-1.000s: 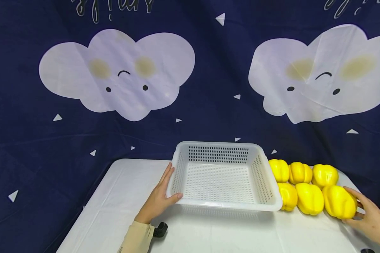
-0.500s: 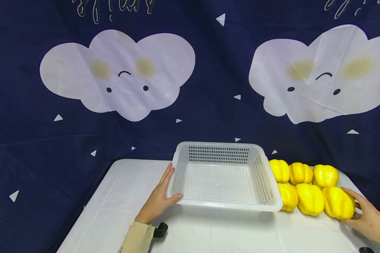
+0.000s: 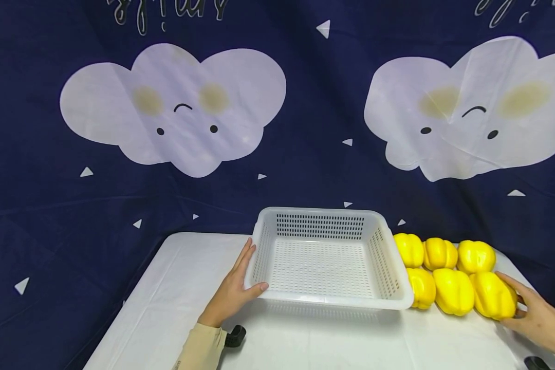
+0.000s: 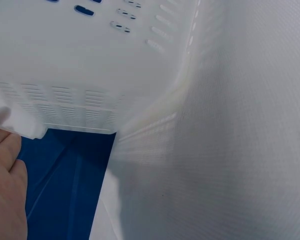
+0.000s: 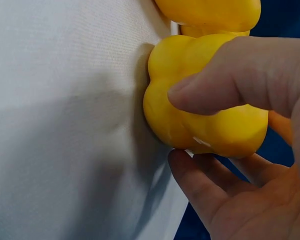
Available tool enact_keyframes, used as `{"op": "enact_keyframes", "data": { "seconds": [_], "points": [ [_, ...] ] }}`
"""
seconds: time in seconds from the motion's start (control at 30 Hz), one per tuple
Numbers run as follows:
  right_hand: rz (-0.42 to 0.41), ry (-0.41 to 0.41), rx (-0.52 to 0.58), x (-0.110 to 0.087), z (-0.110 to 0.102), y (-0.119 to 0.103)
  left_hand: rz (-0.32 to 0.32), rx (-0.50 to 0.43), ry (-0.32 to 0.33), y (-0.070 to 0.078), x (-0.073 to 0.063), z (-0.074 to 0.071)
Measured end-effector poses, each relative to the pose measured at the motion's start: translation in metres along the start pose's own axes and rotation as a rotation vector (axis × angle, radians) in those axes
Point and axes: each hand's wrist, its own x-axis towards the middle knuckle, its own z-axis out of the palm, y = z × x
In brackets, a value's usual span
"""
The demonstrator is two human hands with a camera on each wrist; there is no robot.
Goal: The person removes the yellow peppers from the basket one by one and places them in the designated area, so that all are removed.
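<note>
In the head view my left hand grips the near left corner of a white plastic basket, thumb over the rim and fingers along the outer left side. The left wrist view shows part of that hand by the slotted basket wall. At far right my right hand holds the nearest-right yellow bell pepper. In the right wrist view the thumb lies over this pepper, with the fingers against its other side.
Several more yellow bell peppers stand in two rows right of the basket, among them a front one and a back one. All rest on a white-covered table. Behind hangs a dark blue cloth printed with clouds.
My right hand and its bell pepper have shifted slightly left, closer against the neighbouring pepper. The left hand and the basket have stayed in place.
</note>
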Motion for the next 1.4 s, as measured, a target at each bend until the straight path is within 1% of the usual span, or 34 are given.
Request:
{"op": "enact_keyframes", "data": {
  "seconds": [0.37, 0.53, 0.63, 0.8, 1.0, 1.2, 1.3, 1.4],
  "points": [
    [0.012, 0.006, 0.01, -0.001, -0.001, 0.003, -0.016, -0.007, -0.003, 0.001, 0.001, 0.001],
    [0.016, 0.015, 0.011, -0.005, -0.005, -0.004, -0.015, -0.004, -0.002, 0.002, 0.001, 0.001],
    [0.01, 0.034, 0.024, -0.006, -0.006, -0.007, -0.02, -0.008, 0.0, 0.002, 0.001, 0.0],
    [-0.024, 0.097, 0.033, -0.01, -0.011, -0.014, -0.007, 0.004, 0.002, 0.002, 0.0, -0.001],
    [-0.09, 0.201, -0.022, -0.013, -0.017, -0.028, 0.003, 0.024, -0.007, 0.004, 0.001, -0.004],
    [-0.124, 0.276, -0.097, -0.01, -0.022, -0.045, -0.032, 0.036, -0.025, 0.009, 0.001, -0.008],
    [-0.147, 0.312, -0.112, -0.009, -0.023, -0.056, -0.053, 0.047, -0.038, 0.013, 0.001, -0.012],
    [-0.16, 0.33, -0.115, -0.008, -0.025, -0.069, -0.057, 0.061, -0.057, 0.016, 0.001, -0.018]
  ]
}}
